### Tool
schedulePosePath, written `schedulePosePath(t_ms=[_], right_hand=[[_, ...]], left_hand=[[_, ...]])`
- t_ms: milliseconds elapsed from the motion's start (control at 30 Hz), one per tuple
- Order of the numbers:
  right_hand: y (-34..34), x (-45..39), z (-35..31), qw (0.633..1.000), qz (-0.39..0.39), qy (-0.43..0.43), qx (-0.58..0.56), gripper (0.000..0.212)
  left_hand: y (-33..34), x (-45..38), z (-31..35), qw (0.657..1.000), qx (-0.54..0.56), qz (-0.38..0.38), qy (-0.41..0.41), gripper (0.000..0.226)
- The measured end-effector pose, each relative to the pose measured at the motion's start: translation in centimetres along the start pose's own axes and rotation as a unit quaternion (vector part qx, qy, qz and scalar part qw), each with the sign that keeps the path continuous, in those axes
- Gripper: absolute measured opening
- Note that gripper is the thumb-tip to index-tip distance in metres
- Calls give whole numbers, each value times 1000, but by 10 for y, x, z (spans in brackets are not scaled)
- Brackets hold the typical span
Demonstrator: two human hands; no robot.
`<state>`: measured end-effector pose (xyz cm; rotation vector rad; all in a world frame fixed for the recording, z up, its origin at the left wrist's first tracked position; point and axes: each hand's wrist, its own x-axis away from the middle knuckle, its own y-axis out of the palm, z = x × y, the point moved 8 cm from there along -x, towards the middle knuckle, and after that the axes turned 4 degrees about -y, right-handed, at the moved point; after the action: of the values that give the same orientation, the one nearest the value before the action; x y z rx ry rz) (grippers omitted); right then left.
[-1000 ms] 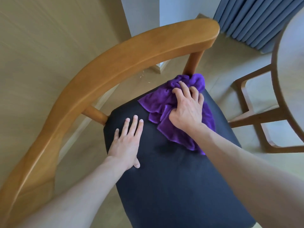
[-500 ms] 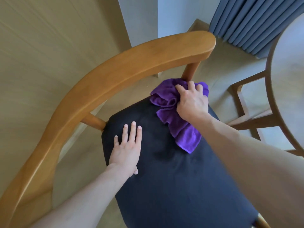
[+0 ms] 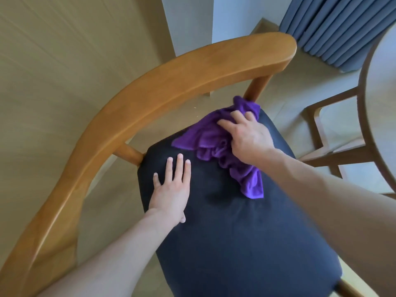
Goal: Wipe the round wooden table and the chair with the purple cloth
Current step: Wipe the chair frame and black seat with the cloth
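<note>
The chair fills the view: a dark padded seat point(image 3: 235, 232) under a curved light-wood backrest point(image 3: 171, 78). A crumpled purple cloth point(image 3: 210, 142) lies on the seat's far right corner, beside the backrest post. My right hand point(image 3: 246, 136) presses down on the cloth, fingers spread over it. My left hand point(image 3: 171, 189) lies flat on the seat to the left of the cloth, fingers apart, holding nothing. The round wooden table point(image 3: 368, 86) shows only as a curved rim at the right edge.
The table's wooden legs point(image 3: 325, 146) stand to the right of the seat. Grey-blue curtains point(image 3: 334, 28) hang at the top right. A white wall corner point(image 3: 192, 24) sits behind the backrest. Beige floor surrounds the chair.
My right hand slid the cloth along the far edge of the seat, first toward the right corner, then slightly back left, and the cloth spread out. My left hand stayed flat in place.
</note>
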<state>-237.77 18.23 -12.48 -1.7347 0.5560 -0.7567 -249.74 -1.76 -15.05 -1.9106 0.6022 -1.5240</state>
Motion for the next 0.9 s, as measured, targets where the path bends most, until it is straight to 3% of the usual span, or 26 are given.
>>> schedulePosePath(t_ms=[67,133,200,333,400,467,533,667,767,900], right_hand=[[-6,9,38,983,48,172,-38,54],[-4,12,36,965,41,252,-57,44],[-1,15,23,971,5,235,-36,41],[-10,31,40,990,-54,121,56,48],[-23,21,72,980,-65,180,61,46],[-26,9,82,965,-77,252,3,45],[-20,3,63,964,-86,249,-36,47],[-15,12,32,987,-52,149,-18,59],[-19,7,37,995,-23,93,7,64],[-16,-4,31,994,-36,104,8,61]], left_hand=[[2,-1,0,1000,7,8,0,162],[2,0,0,1000,7,10,0,163],[1,1,0,1000,9,9,-1,163],[-4,3,2,1000,-1,8,4,160],[-9,5,3,1000,1,-2,8,153],[-22,2,3,999,33,13,11,133],[-44,-6,5,994,93,50,11,115],[-69,-30,26,992,118,20,26,145],[-66,-44,43,995,101,-1,14,154],[-59,-49,47,997,83,2,6,157]])
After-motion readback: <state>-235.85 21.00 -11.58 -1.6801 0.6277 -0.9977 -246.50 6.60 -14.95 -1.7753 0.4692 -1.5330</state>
